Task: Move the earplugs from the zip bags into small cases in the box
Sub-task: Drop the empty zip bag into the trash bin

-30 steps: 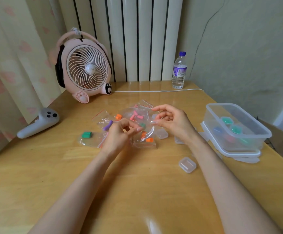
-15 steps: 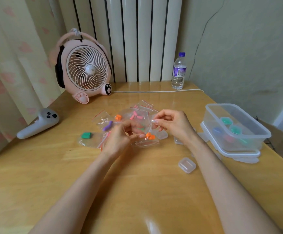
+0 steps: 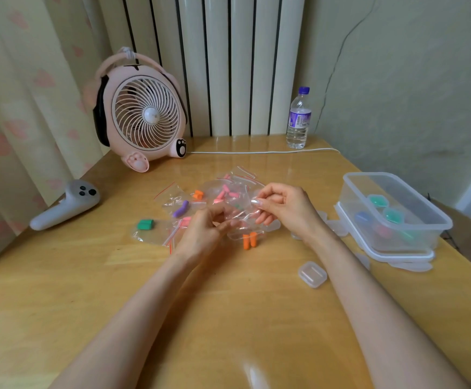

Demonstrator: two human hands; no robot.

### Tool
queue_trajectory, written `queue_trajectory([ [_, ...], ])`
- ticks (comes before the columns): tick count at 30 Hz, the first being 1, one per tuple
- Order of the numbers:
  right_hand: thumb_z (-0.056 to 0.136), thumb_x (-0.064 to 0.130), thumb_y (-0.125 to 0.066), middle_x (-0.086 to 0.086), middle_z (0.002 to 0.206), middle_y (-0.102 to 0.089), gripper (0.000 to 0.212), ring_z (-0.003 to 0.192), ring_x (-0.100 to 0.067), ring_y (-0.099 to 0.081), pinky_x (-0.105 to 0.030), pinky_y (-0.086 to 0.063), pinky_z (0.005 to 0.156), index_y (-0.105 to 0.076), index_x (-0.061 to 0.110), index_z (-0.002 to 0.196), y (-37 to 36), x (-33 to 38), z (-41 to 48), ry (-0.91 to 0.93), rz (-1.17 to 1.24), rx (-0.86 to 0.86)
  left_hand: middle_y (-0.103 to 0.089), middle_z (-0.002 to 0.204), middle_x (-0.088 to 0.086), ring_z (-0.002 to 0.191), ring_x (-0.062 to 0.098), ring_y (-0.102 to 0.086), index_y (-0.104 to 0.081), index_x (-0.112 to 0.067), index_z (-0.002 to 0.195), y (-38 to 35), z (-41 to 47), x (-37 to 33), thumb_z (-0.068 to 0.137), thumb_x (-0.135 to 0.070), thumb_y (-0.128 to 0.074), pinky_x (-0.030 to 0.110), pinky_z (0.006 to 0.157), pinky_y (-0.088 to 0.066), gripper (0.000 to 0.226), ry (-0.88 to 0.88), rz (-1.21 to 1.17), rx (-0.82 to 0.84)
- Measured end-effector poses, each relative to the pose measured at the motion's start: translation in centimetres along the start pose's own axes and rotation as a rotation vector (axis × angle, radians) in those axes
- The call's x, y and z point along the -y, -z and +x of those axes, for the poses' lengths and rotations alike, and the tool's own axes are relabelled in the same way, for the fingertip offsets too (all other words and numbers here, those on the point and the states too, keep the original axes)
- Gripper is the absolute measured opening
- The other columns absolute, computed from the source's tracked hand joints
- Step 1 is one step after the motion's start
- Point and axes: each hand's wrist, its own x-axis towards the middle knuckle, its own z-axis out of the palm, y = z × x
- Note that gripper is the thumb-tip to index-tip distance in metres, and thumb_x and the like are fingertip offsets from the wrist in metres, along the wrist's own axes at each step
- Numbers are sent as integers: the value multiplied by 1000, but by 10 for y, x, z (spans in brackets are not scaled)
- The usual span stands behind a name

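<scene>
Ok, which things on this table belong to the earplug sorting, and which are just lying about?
Part of the job: zip bag pinched by left hand and right hand; orange earplugs; pink earplugs; purple earplug; green earplug; small clear case; plastic box.

Just lying about: pink fan; water bottle; grey controller; white cable.

Soft, even light fills the scene and leaves only faint shadows on the glossy table [image 3: 94, 279], which shows white glare near the bottom edge. Wide-angle distortion bows the curtain [image 3: 18, 108] at left. The clear zip bags [image 3: 230, 192] look slightly smeared.
</scene>
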Motion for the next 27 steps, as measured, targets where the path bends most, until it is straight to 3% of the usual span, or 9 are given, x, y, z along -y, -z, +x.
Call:
queue_trajectory([
  [3, 87, -1, -59, -12, 64, -66, 14, 57, -20, -66, -24, -52, 54, -61, 10, 78, 1, 1, 1, 11, 41, -21, -63, 69, -10, 54, -7, -54, -62, -11, 94, -2, -1, -4, 79, -6, -70, 7, 55, -40, 17, -1, -19, 15],
  [6, 87, -1, -59, -17, 70, -66, 12, 61, -22, -67, -26, -54, 57, -61, 10, 81, 3, 3, 1, 23, 99, -22, -67, 73, -5, 64, 1, -60, -60, -22, 87, -2, -1, -2, 78, -6, -72, 16, 62, -46, 22, -8, 24, -29],
  [8, 87, -1, -60, -15, 75, -68, 16, 62, -21, -66, -25, -52, 57, -63, 15, 85, 3, 3, 1, 16, 97, -35, -63, 65, -6, 56, 4, -59, -59, -15, 87, -1, 1, 2, 80, -4, -70, 19, 56, -46, 16, 12, 24, -109],
  [10, 84, 3, -63, -3, 76, -68, 22, 64, -14, -63, -29, -52, 62, -63, 25, 84, 5, -2, 3, 1, -64, -132, -60, 63, 0, 56, 18, -61, -58, -6, 92, 3, 5, 8, 80, -7, -71, 31, 55, -52, 18, 58, -8, -228],
  [13, 81, 20, -69, 7, 86, -66, 12, 88, -16, -63, -27, -47, 74, -66, 29, 88, 9, -9, 4, -120, -576, -199, -63, 79, 8, 78, 33, -65, -54, -13, 107, 12, 9, 16, 77, -14, -75, 50, 68, -55, 36, 126, 23, -407],
  [18, 78, 40, -70, -2, 113, -61, 32, 109, -25, -55, -31, -42, 85, -62, 24, 106, -4, -12, -1, -227, -873, -43, -48, 123, 18, 114, 34, -44, -32, -2, 136, 14, 10, 20, 74, -27, -77, 42, 98, -34, 80, 230, 375, -555],
  [21, 81, 37, -67, -3, 120, -57, 36, 113, -25, -53, -31, -40, 87, -59, 24, 113, -10, -12, -2, -183, -960, -26, -38, 130, 19, 119, 34, -33, -43, -9, 132, 15, 10, 20, 76, -26, -74, 37, 98, -25, 67, 170, 487, -583],
  [24, 80, 29, -64, -3, 113, -59, 33, 107, -24, -55, -30, -42, 86, -58, 25, 113, -10, -14, 0, -176, -864, -74, -51, 119, 10, 113, 30, -41, -59, -14, 115, 14, 10, 20, 79, -19, -71, 36, 94, -30, 39, -11, 448, -446],
  [27, 78, 22, -69, -1, 91, -60, 31, 85, -19, -59, -28, -44, 77, -60, 24, 108, -8, -7, 1, -196, -363, -93, -58, 105, -9, 104, 18, -48, -63, -19, 104, 7, 6, 17, 78, -26, -71, 32, 88, -41, 29, -218, 391, -272],
])
